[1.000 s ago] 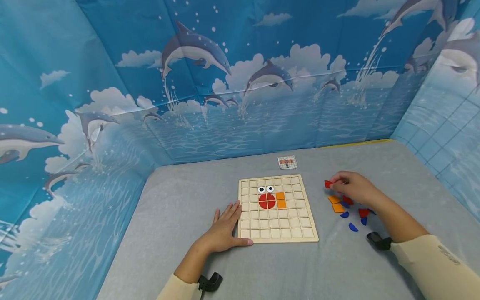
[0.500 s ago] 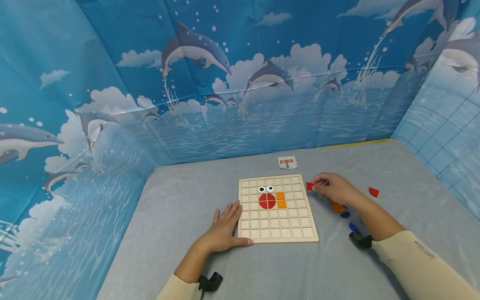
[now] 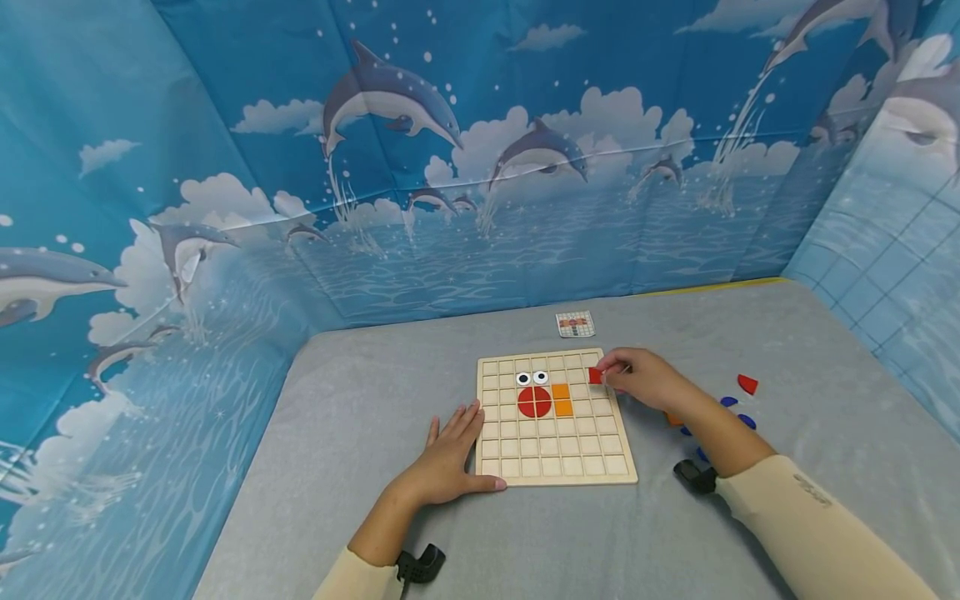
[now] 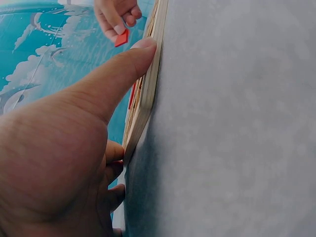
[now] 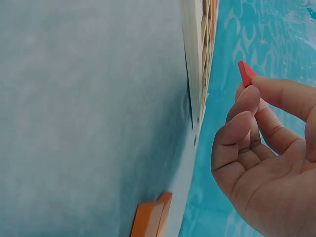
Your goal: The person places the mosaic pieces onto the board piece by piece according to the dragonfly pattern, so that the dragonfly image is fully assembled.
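My right hand (image 3: 647,379) pinches a small flat red piece (image 3: 595,376) between thumb and fingertips, over the right edge of a wooden grid board (image 3: 528,482). In the right wrist view the red piece (image 5: 246,74) is held clear of the board's side. My left hand (image 3: 447,457) rests at the board's lower left, fingers straight along the left edge and thumb on the corner. On the board lie two eye pieces (image 3: 522,379), a red circle (image 3: 528,396) made of quarter pieces, and two orange squares (image 3: 563,407) stacked beside it.
A small picture card (image 3: 575,324) lies behind the board. To the right are a loose red quarter piece (image 3: 747,384), several blue half-round pieces (image 3: 746,421) and orange pieces (image 3: 672,419), some hidden by the right forearm. A dolphin-print curtain (image 3: 450,275) borders the grey table.
With the red piece pinched, my right hand has moved left from the loose pieces to over the board's right edge. The left hand stays where it was.
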{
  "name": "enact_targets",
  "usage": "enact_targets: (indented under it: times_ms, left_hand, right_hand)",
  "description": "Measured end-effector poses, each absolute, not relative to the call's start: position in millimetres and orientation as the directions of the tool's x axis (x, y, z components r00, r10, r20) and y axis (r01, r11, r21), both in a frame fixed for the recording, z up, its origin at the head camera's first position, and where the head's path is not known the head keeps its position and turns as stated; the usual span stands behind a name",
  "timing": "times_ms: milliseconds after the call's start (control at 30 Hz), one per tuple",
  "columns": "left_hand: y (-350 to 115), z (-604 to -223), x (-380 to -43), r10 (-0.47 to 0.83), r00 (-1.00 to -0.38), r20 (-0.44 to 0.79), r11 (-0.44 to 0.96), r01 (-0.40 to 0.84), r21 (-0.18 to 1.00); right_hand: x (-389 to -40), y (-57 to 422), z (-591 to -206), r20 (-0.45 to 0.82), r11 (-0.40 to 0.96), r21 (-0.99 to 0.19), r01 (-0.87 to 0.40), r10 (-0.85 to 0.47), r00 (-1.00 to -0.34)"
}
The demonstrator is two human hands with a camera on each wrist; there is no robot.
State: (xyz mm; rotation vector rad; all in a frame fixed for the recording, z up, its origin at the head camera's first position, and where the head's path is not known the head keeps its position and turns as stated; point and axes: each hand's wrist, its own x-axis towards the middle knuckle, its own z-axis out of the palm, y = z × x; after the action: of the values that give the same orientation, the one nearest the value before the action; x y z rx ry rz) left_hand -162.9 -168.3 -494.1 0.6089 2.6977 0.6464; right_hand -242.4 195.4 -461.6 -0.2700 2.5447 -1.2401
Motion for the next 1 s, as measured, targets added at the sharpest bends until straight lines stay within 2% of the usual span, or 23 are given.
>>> enact_targets:
  times_ms: [533, 1000]
  left_hand:
    - [-168, -494, -163, 0.467, -0.865, -0.184, 0.811, 0.336, 0.480]
    - [-169, -495, -163, 0.466, -0.865, -0.184, 0.811, 0.335, 0.480]
  right_hand:
    - [-249, 178, -469, -0.191, 0.568, -0.821, -0.056, -0.366, -0.911]
    - [-250, 168, -471, -0.197, 0.625, -0.777, -0.076, -0.355, -0.914]
